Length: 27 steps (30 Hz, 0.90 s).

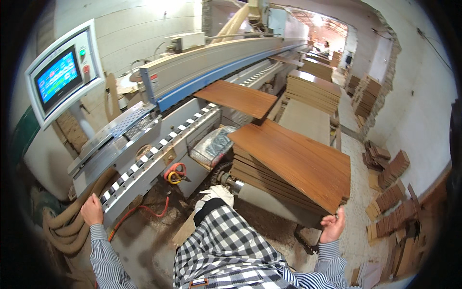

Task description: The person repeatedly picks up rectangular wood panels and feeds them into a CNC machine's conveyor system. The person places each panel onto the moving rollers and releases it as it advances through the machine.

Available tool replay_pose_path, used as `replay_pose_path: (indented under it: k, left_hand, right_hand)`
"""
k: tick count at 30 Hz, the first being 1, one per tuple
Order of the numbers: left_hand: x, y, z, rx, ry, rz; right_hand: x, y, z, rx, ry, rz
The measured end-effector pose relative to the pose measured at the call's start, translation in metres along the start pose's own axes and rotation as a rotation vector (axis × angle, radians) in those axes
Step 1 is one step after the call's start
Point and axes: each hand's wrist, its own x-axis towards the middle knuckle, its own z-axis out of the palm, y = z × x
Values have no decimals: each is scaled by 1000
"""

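My left hand [92, 211] is curled at the near end of a metal rail with black and white rollers [149, 157]. Its fingers rest against the rail's end. My right hand [332, 225] is at the near corner of a brown wood-grain board [296, 159], fingertips at the edge; whether they grip it is hidden. That board lies askew on a stack of similar boards [267, 182], which rests on a roller conveyor [274, 202]. A second brown board [238, 97] lies flat, partly inside the long edge-banding machine [223, 57].
A control panel with a lit screen [59, 77] stands at left. Scissors [175, 173] hang below the rail, near a wire basket [211, 148]. A red hose [158, 213] crosses the floor. More board stacks [312, 88] stand beyond; wood strips [393, 202] line the right wall. A person [326, 47] is far back.
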Motion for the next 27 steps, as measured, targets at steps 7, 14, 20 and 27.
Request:
replay_pose_path:
  k: [7,14,20,27]
  left_hand:
    - [-2,1,-5,-25,8,-52]
    - [-1,10,-18,4,-28,-65]
    - [0,10,-19,-30,-13,-61]
    - [1,11,-20,-62,-31,-68]
  right_hand:
    - [50,-20,18,42,-311,455]
    - [12,17,41,169,-604,531]
    - [-41,36,57,241,-705,551]
    - [-88,35,123,308,-987,714]
